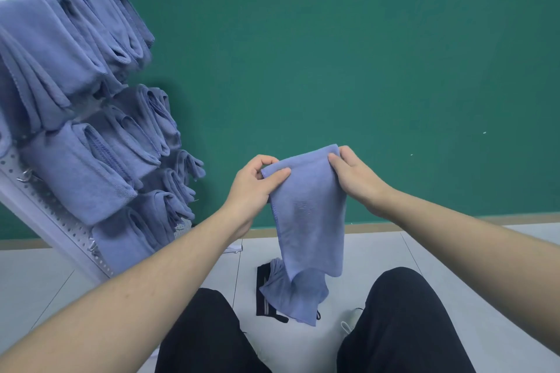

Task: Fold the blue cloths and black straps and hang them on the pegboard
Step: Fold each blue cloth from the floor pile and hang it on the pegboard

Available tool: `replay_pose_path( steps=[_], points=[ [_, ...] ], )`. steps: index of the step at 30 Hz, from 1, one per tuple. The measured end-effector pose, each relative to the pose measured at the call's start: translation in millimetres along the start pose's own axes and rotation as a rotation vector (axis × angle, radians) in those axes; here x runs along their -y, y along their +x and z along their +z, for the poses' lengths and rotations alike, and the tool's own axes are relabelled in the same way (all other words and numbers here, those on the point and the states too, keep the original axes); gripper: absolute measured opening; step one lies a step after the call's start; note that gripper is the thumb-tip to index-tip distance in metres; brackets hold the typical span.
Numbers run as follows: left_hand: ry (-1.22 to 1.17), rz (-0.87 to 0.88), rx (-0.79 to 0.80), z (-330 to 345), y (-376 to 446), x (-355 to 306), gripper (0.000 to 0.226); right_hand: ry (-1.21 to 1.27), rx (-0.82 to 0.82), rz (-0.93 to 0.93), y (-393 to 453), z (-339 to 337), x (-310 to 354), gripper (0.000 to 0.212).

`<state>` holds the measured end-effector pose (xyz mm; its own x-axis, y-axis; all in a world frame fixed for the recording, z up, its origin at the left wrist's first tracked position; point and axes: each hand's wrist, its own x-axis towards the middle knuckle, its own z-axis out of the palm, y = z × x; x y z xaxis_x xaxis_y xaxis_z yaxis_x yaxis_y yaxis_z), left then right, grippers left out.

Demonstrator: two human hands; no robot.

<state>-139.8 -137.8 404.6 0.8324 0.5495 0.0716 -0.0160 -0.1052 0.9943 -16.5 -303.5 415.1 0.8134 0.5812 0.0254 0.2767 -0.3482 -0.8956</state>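
Wall (pixel 333 54), green, fills the background above a pale tiled floor (pixel 454 266). Next in size, a white pegboard (pixel 53 215) leans at far left, loaded with folded blue cloths (pixel 69 160) hung in overlapping rows; bare metal hooks (pixel 25 175) show along its lower edge. At centre we hold one blue cloth (pixel 309 212) by its top edge, long axis near vertical, lower end pointing at the floor. Our left hand (pixel 254 185) has its grip clamped on the upper left corner, thumb over fingers. Our right hand (pixel 356 175) has its grip clamped on the upper right corner. Below, another blue cloth (pixel 291 294) lies crumpled on the floor over a black strap (pixel 265 297) with pale stripes. We read no labels or writing.
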Motion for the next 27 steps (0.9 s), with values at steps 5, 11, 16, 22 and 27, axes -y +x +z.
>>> replay_pose_path(
  steps=[5, 11, 16, 22, 27],
  points=[
    [-0.363, -0.105, -0.059, 14.3, -6.2, -5.6, 0.011, 0.107, -0.157, -0.053, -5.3, 14.9, 4.9, 0.038],
    [-0.608, -0.319, -0.106, 17.8, -13.2, -4.5, 0.026, 0.407, 0.157, -0.004, -9.9, 18.5, 6.0, 0.025],
    [-0.387, -0.231, -0.218, 17.1, -18.6, 7.1, 0.009, 0.418, 0.132, -0.001, -7.5, 17.0, -4.1, 0.033],
    [-0.252, -0.115, -0.261, 25.1, -22.3, 14.9, 0.013, 0.303, -0.020, -0.028, -6.3, 29.5, -11.3, 0.022],
    [-0.220, -0.106, -0.317, 35.5, -19.1, 21.2, 0.021, 0.140, -0.183, -0.037, -2.9, 42.5, -10.2, 0.019]
  ],
)
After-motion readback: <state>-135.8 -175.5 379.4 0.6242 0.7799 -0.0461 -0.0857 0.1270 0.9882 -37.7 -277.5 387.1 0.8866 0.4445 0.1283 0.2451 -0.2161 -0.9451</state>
